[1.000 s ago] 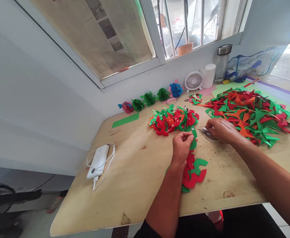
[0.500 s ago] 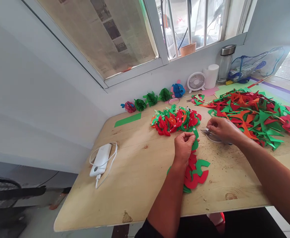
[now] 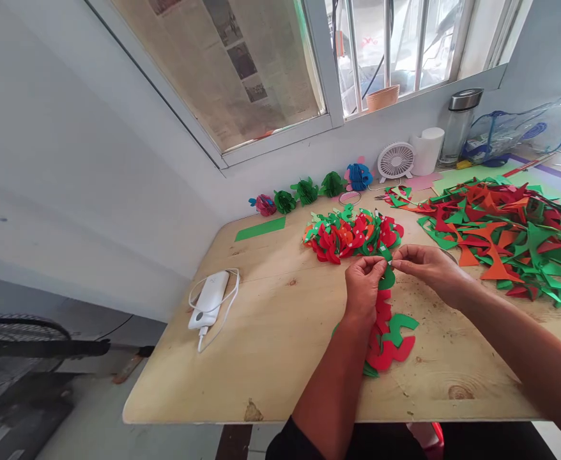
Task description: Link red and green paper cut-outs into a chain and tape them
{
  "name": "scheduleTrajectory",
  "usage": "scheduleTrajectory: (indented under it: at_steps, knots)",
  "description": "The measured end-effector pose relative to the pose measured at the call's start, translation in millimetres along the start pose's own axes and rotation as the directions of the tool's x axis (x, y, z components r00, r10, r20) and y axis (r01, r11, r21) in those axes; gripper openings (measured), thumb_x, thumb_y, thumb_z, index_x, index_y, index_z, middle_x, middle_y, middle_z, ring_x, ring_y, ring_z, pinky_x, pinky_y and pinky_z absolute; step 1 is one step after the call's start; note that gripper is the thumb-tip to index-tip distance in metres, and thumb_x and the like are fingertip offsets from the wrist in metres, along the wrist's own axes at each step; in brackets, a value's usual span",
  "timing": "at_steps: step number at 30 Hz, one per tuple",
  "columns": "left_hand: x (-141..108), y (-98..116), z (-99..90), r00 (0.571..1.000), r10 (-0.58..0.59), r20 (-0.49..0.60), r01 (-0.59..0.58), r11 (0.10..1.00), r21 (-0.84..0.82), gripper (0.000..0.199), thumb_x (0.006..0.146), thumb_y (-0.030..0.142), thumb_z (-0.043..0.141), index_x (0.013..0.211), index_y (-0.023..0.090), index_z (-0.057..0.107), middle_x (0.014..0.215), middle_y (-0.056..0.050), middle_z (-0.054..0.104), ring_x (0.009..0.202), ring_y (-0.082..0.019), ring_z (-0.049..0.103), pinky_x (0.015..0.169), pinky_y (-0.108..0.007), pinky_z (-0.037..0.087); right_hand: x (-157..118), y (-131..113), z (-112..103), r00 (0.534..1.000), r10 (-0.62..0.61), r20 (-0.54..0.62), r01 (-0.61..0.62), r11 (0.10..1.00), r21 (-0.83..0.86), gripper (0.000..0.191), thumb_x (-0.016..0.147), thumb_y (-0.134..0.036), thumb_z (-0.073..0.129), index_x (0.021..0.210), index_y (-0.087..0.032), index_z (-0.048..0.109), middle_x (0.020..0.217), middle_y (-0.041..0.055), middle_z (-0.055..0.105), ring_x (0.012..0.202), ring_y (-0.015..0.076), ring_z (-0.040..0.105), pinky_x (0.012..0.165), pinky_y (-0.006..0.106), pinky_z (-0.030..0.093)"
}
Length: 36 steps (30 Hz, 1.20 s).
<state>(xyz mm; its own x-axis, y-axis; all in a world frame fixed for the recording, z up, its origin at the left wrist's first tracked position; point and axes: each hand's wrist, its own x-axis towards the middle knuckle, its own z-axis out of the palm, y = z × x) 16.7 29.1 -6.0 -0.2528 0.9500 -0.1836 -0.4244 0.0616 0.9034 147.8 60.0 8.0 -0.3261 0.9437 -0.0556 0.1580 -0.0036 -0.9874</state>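
My left hand (image 3: 363, 286) pinches a green paper cutout (image 3: 388, 278) with a small white square near its upper end. Close against that cutout, the thumb and forefinger of my right hand (image 3: 428, 268) are pinched together, with a tiny white bit (image 3: 390, 262) at their tips. Under my left wrist and beside it lie loose red paper cutouts (image 3: 386, 354) and a curved green cutout (image 3: 401, 327). Just beyond my hands sits a heap of red, green and orange cutouts (image 3: 340, 241), several bearing white squares. A round dish (image 3: 449, 255) is mostly hidden behind my right hand.
Paper scraps (image 3: 505, 223) are piled at the right. Along the wall stand folded paper figures (image 3: 305, 190), a small white fan (image 3: 395, 161) and a glass bottle (image 3: 457, 131). A white power bank (image 3: 209, 300) with its cable lies on the table (image 3: 261, 345) at the left.
My right hand has moved left from the dish to the green cutout, meeting my left hand. The view has shifted slightly, while my left hand keeps its pinch.
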Motion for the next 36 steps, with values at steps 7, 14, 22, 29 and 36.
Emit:
scheduleTrajectory:
  at_steps: [7,14,22,29,36]
  knots:
    - [-3,3,2.2,1.000,-0.021,0.003,0.021,1.000,-0.006,0.016,0.056,0.024,0.075,0.064,0.013,0.067,0.058,0.000,0.063,0.054,-0.007,0.053,0.057,-0.020,0.042,-3,-11,7,0.996,0.012,-0.087,-0.016,0.999,-0.039,0.042,0.056,-0.059,0.072,0.063,-0.019,0.061,0.058,-0.0015,0.053,0.055,0.0103,0.042,0.049,0.023,0.033]
    - [0,1,-0.4,0.996,-0.083,0.041,0.084,0.996,-0.019,0.020,0.055,0.025,0.075,0.069,0.013,0.068,0.061,-0.001,0.063,0.055,-0.008,0.054,0.057,-0.021,0.044,1,-2,1,0.991,0.013,-0.135,-0.014,1.000,-0.012,0.040,0.057,-0.054,0.073,0.070,-0.017,0.064,0.056,-0.0024,0.052,0.045,0.0066,0.035,0.040,0.022,0.023]
    - [-1,-1,-3.8,0.979,-0.176,0.103,0.171,0.984,0.051,0.024,0.054,0.027,0.075,0.069,0.012,0.064,0.059,-0.001,0.061,0.051,-0.009,0.054,0.048,-0.021,0.045,4,2,-4,0.976,0.031,-0.213,-0.032,0.999,-0.001,0.033,0.058,-0.047,0.072,0.067,-0.017,0.063,0.054,-0.0027,0.051,0.048,0.0085,0.039,0.043,0.023,0.026]
    - [0,1,-1.4,0.994,-0.109,-0.018,0.109,0.994,0.028,0.030,0.051,0.032,0.077,0.070,0.012,0.063,0.061,-0.001,0.062,0.052,-0.010,0.055,0.049,-0.023,0.047,4,8,-2,0.988,0.014,-0.156,-0.028,0.995,-0.091,0.037,0.062,-0.054,0.069,0.072,-0.018,0.065,0.057,-0.0024,0.054,0.045,0.0073,0.036,0.042,0.023,0.024]
    - [-1,2,-0.3,0.996,-0.080,-0.039,0.080,0.997,-0.008,0.031,0.051,0.032,0.079,0.070,0.012,0.063,0.059,0.000,0.062,0.053,-0.010,0.057,0.055,-0.024,0.050,0,0,4,0.992,-0.022,-0.126,0.013,0.997,-0.072,0.045,0.058,-0.062,0.069,0.067,-0.019,0.063,0.063,0.0009,0.059,0.056,0.0120,0.047,0.051,0.024,0.035]
